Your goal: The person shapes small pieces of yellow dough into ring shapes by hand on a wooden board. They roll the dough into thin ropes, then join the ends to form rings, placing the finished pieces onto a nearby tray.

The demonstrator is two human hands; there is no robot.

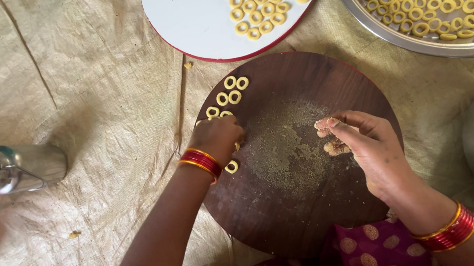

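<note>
Carefully now: the left hand (219, 137) was curled over dough rings (229, 93), the right hand (364, 144) pinched a dough lump (337, 147); any sideways nudge could've squashed those rings.

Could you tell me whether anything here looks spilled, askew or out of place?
Only small things. A steel flask lies on its side on the cloth. Two dough crumbs sit off the boards: one by the white board, another near the flask. Otherwise the rings sit neatly.
</note>
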